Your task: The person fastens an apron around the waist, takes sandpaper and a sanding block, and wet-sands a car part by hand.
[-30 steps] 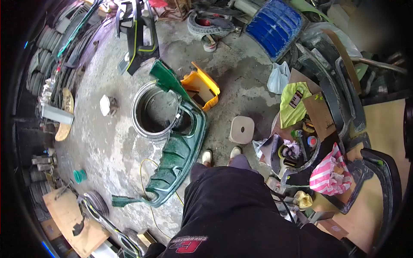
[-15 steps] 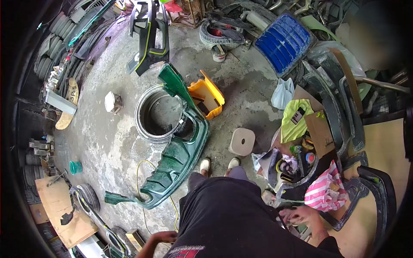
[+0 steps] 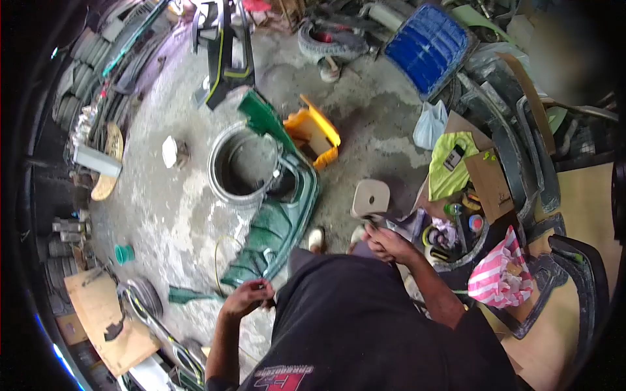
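Observation:
My right hand (image 3: 388,245) is in front of my body, its fingers closed around a small dark tool-like object (image 3: 370,223). Its kind is too blurred to tell. My left hand (image 3: 250,298) is at the lower edge of a green car bumper piece (image 3: 261,238), fingers curled together; whatever may be in them is hidden, and I cannot tell whether it touches the bumper. That glossy bumper piece leans across a round metal wheel rim (image 3: 218,179) on the floor. Just beyond my right hand stands a beige stool (image 3: 370,195) with a hole in its top.
An open yellow box (image 3: 334,138) stands behind the bumper. To the right are a lime-yellow cloth (image 3: 443,179), a cardboard piece (image 3: 489,189), a pink-striped bag (image 3: 492,280) and several black car parts. A blue slatted panel (image 3: 427,49) is at the back; a teal bucket (image 3: 124,254) sits left.
My right hand has come from the items at the lower right to the front of my body, holding the dark object. My left hand has risen toward the bumper's lower edge.

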The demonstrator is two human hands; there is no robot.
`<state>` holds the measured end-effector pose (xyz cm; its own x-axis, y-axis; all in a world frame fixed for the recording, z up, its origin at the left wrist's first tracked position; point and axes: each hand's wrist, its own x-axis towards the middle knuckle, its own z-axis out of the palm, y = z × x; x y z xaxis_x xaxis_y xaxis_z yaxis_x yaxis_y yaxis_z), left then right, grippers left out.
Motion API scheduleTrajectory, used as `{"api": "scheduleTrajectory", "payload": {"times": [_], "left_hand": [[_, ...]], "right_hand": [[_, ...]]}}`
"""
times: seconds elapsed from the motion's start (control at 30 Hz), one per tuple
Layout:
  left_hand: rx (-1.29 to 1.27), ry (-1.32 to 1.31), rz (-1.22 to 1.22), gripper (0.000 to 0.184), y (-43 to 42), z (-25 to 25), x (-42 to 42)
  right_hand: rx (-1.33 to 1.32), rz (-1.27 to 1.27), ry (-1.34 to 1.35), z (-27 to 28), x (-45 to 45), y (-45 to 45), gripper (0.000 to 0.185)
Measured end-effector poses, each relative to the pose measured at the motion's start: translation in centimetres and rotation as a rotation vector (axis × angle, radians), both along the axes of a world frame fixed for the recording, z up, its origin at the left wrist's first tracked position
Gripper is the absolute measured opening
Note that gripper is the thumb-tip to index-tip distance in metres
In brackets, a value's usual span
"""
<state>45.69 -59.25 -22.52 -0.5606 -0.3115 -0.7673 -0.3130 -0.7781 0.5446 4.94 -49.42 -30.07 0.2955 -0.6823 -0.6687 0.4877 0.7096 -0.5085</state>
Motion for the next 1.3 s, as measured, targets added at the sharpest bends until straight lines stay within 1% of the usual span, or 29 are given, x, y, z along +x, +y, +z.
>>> {"api": "scheduleTrajectory", "payload": {"times": [0.03, 0.07, 0.13, 0.17, 0.2, 0.23, 0.27, 0.33, 0.37, 0.4, 0.43, 0.5, 0.57, 0.6, 0.63, 0.7, 0.73, 0.77, 0.83, 0.9, 0.93, 0.97, 1.03, 1.07, 1.1, 1.17, 1.2, 1.23, 1.3], "left_hand": [[0.143, 0.095, 0.148, 0.015, 1.1, -1.6, -0.3], [0.219, 0.169, 0.185, 0.017, 2.1, -3.3, 0.0], [0.285, 0.178, 0.326, 0.023, 3.7, -1.0, -2.5], [0.273, 0.206, 0.424, 0.025, 4.5, -0.4, -3.6], [0.275, 0.21, 0.454, 0.025, 5.3, -0.1, -4.3], [0.213, 0.104, 0.451, 0.026, 6.3, 0.2, -5.0], [0.149, 0.0, 0.446, 0.027, 6.8, 0.3, -5.3], [0.108, -0.04, 0.447, 0.024, 7.6, -1.3, -4.1], [0.07, -0.087, 0.419, 0.022, 8.1, -1.9, -3.6], [-0.018, -0.109, 0.411, 0.022, 8.1, -1.6, -3.9], [-0.209, -0.17, 0.376, 0.025, 8.9, -2.8, -3.8], [-0.188, -0.121, 0.56, 0.026, 9.4, -2.4, -3.7], [-0.263, -0.214, 0.786, 0.024, 9.4, -1.5, -3.5], [-0.323, -0.167, 0.874, 0.023, 9.2, -1.7, -3.2], [-0.42, -0.195, 1.037, 0.025, 9.3, -2.2, -4.1], [-0.329, -0.081, 0.827, 0.026, 8.1, -2.3, -4.4], [-0.24, -0.059, 0.674, 0.027, 7.7, -2.5, -4.8], [-0.212, -0.101, 0.512, 0.029, 7.4, -2.5, -6.2], [-0.138, -0.001, 0.422, 0.03, 7.4, -3.1, -8.5], [-0.078, 0.035, 0.419, 0.03, 7.1, -2.6, -8.5], [-0.018, 0.079, 0.416, 0.031, 7.0, -2.4, -8.7], [-0.015, 0.077, 0.408, 0.031, 6.9, -2.6, -8.8], [-0.156, 0.019, 0.269, 0.031, 6.9, -2.8, -9.3], [-0.174, 0.02, 0.245, 0.031, 7.1, -2.7, -9.9], [-0.173, 0.012, 0.24, 0.031, 7.0, -2.7, -9.8], [-0.079, -0.058, 0.075, 0.036, 6.1, -2.6, -9.6], [-0.12, -0.051, 0.02, 0.036, 6.0, -2.8, -9.5], [-0.119, -0.059, 0.012, 0.036, 5.8, -2.9, -9.7], [-0.129, 0.022, -0.013, 0.036, 5.8, -2.9, -10.0]], "right_hand": [[0.032, 0.009, 0.036, 0.2, 1.1, -0.4, 0.033], [-0.349, 0.089, 0.394, -2.4, 1.5, 0.1, 0.034], [-0.144, 0.0, 0.296, -2.9, 3.2, -0.2, 0.037], [-0.524, 0.223, 0.642, -4.9, 3.2, 0.0, 0.033], [-0.319, 0.229, 0.496, -2.8, 2.9, -0.8, 0.031], [-0.109, 0.233, 0.356, -0.4, 2.8, -1.4, 0.03], [-0.114, 0.262, 0.358, -0.2, 2.6, -1.6, 0.03], [-0.144, 0.205, 0.189, 0.0, 2.3, -1.5, 0.03], [-0.141, 0.233, 0.185, 0.3, 2.5, -1.6, 0.03], [-0.146, 0.196, 0.215, 0.7, 2.7, -1.9, 0.028], [-0.15, 0.156, 0.245, 1.2, 2.9, -2.1, 0.027], [-0.113, 0.152, 0.243, 1.9, 2.9, -2.7, 0.024], [-0.154, 0.138, 0.133, 1.9, 2.1, -2.6, 0.022], [-0.126, 0.104, 0.144, 2.5, 2.0, -2.6, 0.02], [-0.126, 0.101, 0.145, 3.1, 2.1, -2.9, 0.02], [-0.084, 0.159, 0.266, 3.8, 2.5, -3.5, 0.018], [-0.089, 0.162, 0.265, 3.4, 2.9, -3.3, 0.018], [-0.108, 0.169, 0.242, 2.7, 3.4, -3.0, 0.021], [-0.13, 0.179, 0.213, 2.1, 4.0, -3.2, 0.025], [-0.12, 0.215, 0.138, 1.9, 4.4, -2.9, 0.024], [-0.142, 0.26, 0.172, 1.9, 4.6, -2.9, 0.026], [-0.138, 0.252, 0.171, 1.9, 4.8, -2.6, 0.026], [-0.191, 0.332, 0.233, 1.5, 5.4, -2.2, 0.028], [-0.196, 0.388, 0.28, 1.0, 5.3, -2.0, 0.032], [-0.195, 0.384, 0.272, 0.6, 5.3, -1.7, 0.032], [-0.308, 0.386, 0.39, 0.0, 5.4, -1.1, 0.033], [-0.307, 0.378, 0.381, 0.1, 5.4, -1.0, 0.033], [-0.348, 0.387, 0.423, 0.4, 5.3, -1.1, 0.033], [-0.383, 0.392, 0.462, 1.0, 5.1, -0.9, 0.034]]}}
